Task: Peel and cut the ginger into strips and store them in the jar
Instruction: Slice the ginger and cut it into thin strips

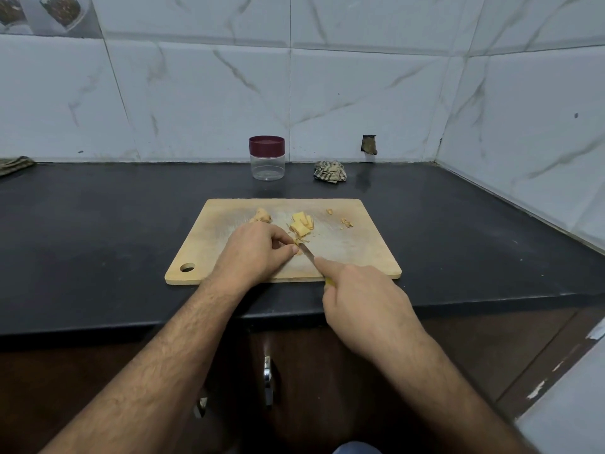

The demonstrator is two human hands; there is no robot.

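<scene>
Slicing looks to be the step: keep the left hand point(253, 249) fingertips tucked back from the blade and cut thin, even strokes. That hand pinches a small ginger bit point(297, 251) mid-board point(360, 257). The right hand point(363, 301) grips the knife point(307, 252), forefinger along its spine. Pale yellow peeled slices point(302, 222) lie at 12 o'clock of the blade, an unpeeled knob point(262, 216) at 11. The lidded jar point(266, 158) stands empty at the tabletop's point(98, 224) back.

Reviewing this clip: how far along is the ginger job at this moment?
Partly done. Peeled yellow slices lie on the board, peel scraps beside them. In hand: the left hand pinches a small piece while the right hand works the knife on it. Left: a ginger chunk still uncut; the jar is empty, lid on.
</scene>
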